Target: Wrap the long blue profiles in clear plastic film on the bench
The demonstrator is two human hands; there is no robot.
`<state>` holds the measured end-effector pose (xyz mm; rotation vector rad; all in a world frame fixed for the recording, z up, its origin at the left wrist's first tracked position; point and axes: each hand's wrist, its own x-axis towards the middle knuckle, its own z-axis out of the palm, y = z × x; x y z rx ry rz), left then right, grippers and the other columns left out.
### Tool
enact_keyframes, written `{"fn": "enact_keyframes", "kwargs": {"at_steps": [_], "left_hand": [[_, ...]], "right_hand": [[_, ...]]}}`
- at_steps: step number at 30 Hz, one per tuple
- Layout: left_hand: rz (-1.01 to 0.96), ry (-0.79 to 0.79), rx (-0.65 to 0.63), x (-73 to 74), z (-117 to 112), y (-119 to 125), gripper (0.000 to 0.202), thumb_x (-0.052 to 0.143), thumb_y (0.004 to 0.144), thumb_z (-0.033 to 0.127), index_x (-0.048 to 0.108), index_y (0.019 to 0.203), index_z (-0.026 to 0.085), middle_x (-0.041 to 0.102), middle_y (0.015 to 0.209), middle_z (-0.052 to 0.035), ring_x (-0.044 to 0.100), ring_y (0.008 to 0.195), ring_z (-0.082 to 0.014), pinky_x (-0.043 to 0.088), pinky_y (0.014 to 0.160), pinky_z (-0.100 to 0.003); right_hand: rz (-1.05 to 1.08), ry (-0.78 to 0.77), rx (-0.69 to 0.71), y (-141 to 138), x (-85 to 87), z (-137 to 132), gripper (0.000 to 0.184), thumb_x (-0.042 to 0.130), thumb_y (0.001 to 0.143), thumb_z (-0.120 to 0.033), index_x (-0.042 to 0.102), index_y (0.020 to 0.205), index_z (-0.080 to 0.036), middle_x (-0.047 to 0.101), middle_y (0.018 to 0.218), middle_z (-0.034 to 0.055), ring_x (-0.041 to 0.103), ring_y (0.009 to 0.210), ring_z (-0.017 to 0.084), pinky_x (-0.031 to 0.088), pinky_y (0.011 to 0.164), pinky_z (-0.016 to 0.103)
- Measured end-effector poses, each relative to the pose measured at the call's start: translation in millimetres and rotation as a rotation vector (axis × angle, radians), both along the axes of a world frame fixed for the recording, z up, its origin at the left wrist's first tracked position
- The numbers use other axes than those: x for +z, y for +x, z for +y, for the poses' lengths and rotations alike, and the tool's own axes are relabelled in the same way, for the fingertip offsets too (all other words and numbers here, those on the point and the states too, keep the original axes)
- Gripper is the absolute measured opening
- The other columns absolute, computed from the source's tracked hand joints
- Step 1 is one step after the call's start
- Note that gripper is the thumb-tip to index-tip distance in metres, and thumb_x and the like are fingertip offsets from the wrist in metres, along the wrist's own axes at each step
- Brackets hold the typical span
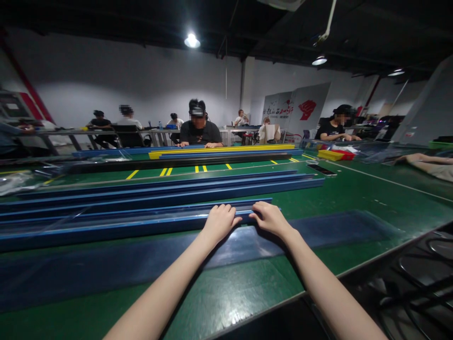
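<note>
My left hand (219, 221) and my right hand (269, 217) rest side by side on the near edge of a long blue rail (106, 225) that lies across the green table (230, 293). The fingers of both hands curl over the rail's top edge and grip it. The rail seems wrapped in clear film. A dark blue sheet (325, 229) lies flat on the table under my wrists. Further long blue rails (177, 189) lie parallel just beyond the one I hold.
A phone (321, 169) lies on the table at the right. Yellow, blue and black rails (222, 152) lie at the far side, where a person (198, 127) sits facing me. Other people work at the right and at tables behind. Black wire racks (424, 278) stand beside the table's right edge.
</note>
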<state>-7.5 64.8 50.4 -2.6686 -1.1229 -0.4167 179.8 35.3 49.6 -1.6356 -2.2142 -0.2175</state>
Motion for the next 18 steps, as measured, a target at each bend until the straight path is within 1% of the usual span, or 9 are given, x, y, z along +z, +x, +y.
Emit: {"fn": "enact_keyframes", "kwargs": {"at_steps": [6,11,14,18], "left_hand": [[-0.004,0.070,0.057,-3.3,-6.3,-12.0,0.024,0.050,0.083,0.037,0.053,0.093,0.015,0.060,0.093,-0.0089,0.053,0.090,-0.0236,0.035,0.074,-0.034],[-0.001,0.102,0.128,2.4,-4.3,-32.7,0.029,0.051,0.081,0.042,0.053,0.092,0.016,0.061,0.093,-0.0072,0.053,0.089,-0.0230,0.035,0.073,-0.033],[0.004,0.106,0.141,4.1,-1.9,-43.9,0.030,0.052,0.080,0.045,0.054,0.090,0.016,0.061,0.092,-0.0061,0.053,0.088,-0.0223,0.035,0.072,-0.032],[0.002,0.126,0.136,1.1,-0.3,-51.4,0.030,0.051,0.080,0.045,0.055,0.088,0.017,0.061,0.091,-0.0055,0.053,0.087,-0.0219,0.034,0.071,-0.032]], "right_hand": [[-0.015,-0.001,-0.002,2.2,0.6,0.9,0.013,0.049,0.081,-0.026,0.057,0.075,-0.018,0.058,0.078,0.0034,0.052,0.076,0.014,0.032,0.064,0.023],[-0.034,-0.014,-0.013,0.1,2.0,-0.5,0.013,0.047,0.082,-0.025,0.055,0.076,-0.018,0.058,0.081,0.0036,0.052,0.078,0.014,0.032,0.065,0.022],[-0.061,-0.008,-0.011,-1.4,2.4,-1.2,0.013,0.045,0.083,-0.025,0.054,0.075,-0.018,0.058,0.081,0.0039,0.051,0.079,0.015,0.032,0.065,0.023],[-0.097,0.000,-0.021,-2.9,2.2,-2.8,0.015,0.044,0.084,-0.026,0.053,0.076,-0.018,0.058,0.082,0.0040,0.052,0.078,0.015,0.032,0.066,0.023]]}}
